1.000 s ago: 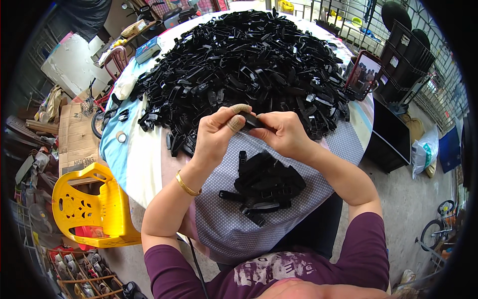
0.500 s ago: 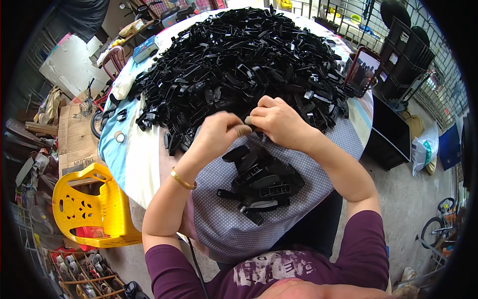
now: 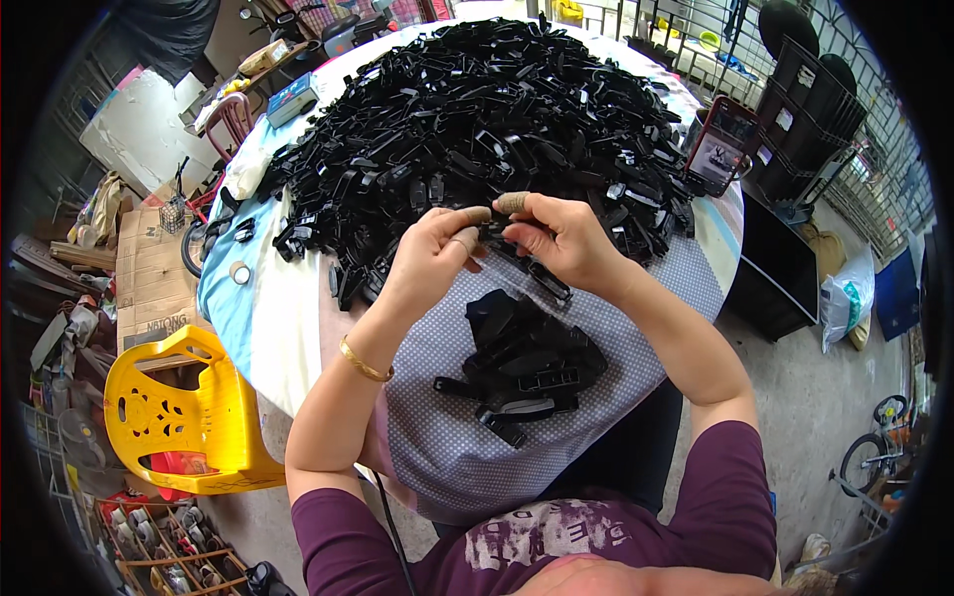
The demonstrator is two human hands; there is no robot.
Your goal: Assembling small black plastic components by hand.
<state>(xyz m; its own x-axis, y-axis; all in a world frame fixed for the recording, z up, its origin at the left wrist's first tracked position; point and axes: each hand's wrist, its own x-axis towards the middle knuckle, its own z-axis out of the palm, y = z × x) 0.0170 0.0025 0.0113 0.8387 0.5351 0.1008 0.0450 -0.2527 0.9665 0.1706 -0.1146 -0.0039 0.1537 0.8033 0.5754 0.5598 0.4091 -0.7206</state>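
Observation:
At the near edge of a big heap of black plastic parts (image 3: 467, 119), my two hands are close together, fingers bent inward. My left hand (image 3: 429, 260), with a gold bangle at the wrist, pinches a small black plastic part (image 3: 489, 230). My right hand (image 3: 571, 243) has thumb and forefinger curled at the same part from the other side. Beige coverings wrap some fingertips of both hands. The part's outline blends into the dark heap behind it. Below my hands, a smaller pile of black plastic parts (image 3: 537, 363) lies on the grey dotted cloth (image 3: 437, 437).
A phone (image 3: 720, 147) stands at the table's right edge. A roll of tape (image 3: 239, 273) and a blue box (image 3: 290, 99) lie on the left side. A yellow plastic chair (image 3: 189, 417) is at the left, black crates (image 3: 810, 109) at the right.
My hands have turned and their fingers have opened out a little around the small part. A dark piece at the top of the smaller pile looks shifted.

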